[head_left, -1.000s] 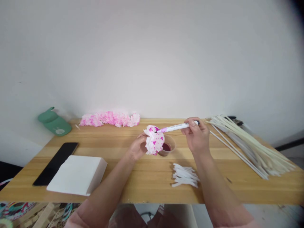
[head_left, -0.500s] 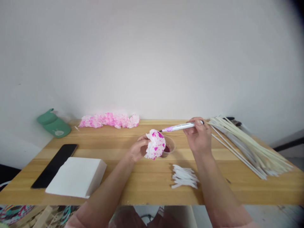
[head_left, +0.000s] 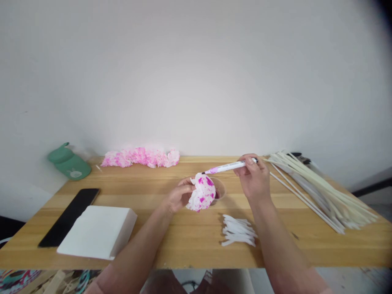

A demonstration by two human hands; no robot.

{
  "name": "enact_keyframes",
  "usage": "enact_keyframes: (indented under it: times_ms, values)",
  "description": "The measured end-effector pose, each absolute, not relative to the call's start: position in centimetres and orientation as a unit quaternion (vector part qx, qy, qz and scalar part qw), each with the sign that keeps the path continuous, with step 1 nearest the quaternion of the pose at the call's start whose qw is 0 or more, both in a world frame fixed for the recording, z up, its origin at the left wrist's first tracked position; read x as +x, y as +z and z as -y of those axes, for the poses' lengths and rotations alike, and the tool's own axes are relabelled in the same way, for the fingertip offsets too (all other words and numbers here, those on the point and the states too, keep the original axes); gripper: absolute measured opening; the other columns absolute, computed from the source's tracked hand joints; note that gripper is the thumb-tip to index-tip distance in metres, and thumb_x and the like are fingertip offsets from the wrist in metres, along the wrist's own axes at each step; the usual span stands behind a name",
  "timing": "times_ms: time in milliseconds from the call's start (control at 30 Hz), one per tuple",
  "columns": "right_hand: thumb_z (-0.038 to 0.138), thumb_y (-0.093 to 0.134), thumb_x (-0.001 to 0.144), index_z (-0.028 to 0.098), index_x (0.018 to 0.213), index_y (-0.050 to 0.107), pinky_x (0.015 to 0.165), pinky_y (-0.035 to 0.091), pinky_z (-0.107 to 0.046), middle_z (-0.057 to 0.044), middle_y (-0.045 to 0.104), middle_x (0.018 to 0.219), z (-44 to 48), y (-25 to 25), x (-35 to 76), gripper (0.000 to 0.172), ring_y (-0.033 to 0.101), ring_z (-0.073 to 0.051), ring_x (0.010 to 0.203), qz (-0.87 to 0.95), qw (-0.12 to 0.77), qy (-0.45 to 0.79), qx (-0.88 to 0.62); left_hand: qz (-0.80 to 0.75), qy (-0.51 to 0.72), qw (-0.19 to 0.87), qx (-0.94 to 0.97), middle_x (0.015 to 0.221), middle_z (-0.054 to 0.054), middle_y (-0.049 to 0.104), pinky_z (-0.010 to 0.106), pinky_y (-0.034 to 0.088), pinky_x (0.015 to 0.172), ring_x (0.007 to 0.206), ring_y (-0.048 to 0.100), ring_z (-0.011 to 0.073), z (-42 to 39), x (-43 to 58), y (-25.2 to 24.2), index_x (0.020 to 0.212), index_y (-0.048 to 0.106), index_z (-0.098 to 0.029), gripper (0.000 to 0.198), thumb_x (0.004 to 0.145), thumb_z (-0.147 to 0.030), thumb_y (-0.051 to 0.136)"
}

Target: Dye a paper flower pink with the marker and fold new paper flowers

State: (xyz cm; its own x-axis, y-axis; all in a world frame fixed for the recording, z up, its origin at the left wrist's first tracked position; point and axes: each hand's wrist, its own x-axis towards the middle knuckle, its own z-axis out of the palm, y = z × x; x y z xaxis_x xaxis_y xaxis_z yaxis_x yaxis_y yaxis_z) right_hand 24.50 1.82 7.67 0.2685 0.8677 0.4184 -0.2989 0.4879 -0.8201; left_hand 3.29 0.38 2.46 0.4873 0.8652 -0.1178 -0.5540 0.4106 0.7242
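A crumpled white paper flower (head_left: 202, 193) with magenta blotches is pinched in my left hand (head_left: 180, 194), above the middle of the table. My right hand (head_left: 254, 176) grips a white brush pen (head_left: 228, 166) near its dark back end. The pen's dark, purple-stained tip points left and reaches the flower's upper edge; whether it touches cannot be made out. Partly hidden behind the flower stands a clear plastic cup (head_left: 222, 188) with dark red liquid at its bottom. A small pile of white twisted paper strips (head_left: 239, 230) lies nearer to me, left of my right forearm.
A row of pink-and-white paper flowers (head_left: 141, 157) lies along the wall. At left are a green container (head_left: 70, 162), a black phone (head_left: 70, 216) and a white block-shaped stack (head_left: 93, 230). Long pale sticks (head_left: 321, 190) cover the table's right side.
The pen tip has moved left and slightly down to the flower's top edge. My left hand has shifted the flower a little right and down. Both grips are unchanged.
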Motion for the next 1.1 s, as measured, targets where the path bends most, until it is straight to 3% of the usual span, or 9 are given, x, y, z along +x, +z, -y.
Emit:
enact_keyframes:
  times_ms: [200,567,1100]
  values:
    - [0.038,0.072,0.075,0.021,0.072,0.063,0.045,0.033,-0.023,0.006,0.045,0.050,-1.74,7.61,24.29,0.020,0.040,-0.007,0.044,0.471,0.724,0.395,-0.313,-0.256,0.442,0.800,0.314,0.066,0.003,0.066,0.023,0.042,0.057,0.055,0.057,0.0116,-0.43,3.18,2.10,0.077,0.069,-0.012,0.027,0.053,-0.019,0.079]
    - [0.038,0.070,0.077,0.021,0.073,0.063,0.046,0.034,-0.023,0.006,0.042,0.046,-1.78,7.53,24.46,0.019,0.038,-0.007,0.044,0.450,0.730,0.410,-0.309,-0.248,0.466,0.794,0.302,0.056,0.001,0.061,0.021,0.037,0.048,0.047,0.052,0.0097,-0.46,2.85,1.71,0.063,0.063,-0.013,0.015,0.049,-0.010,0.069]
    - [0.038,0.070,0.076,0.020,0.073,0.064,0.046,0.032,-0.021,0.007,0.039,0.044,-1.81,7.62,24.48,0.019,0.034,-0.006,0.043,0.422,0.740,0.444,-0.278,-0.250,0.459,0.805,0.281,0.062,0.004,0.066,0.025,0.045,0.055,0.053,0.059,0.0143,-0.19,2.30,1.83,0.069,0.067,-0.012,0.020,0.050,-0.013,0.073]
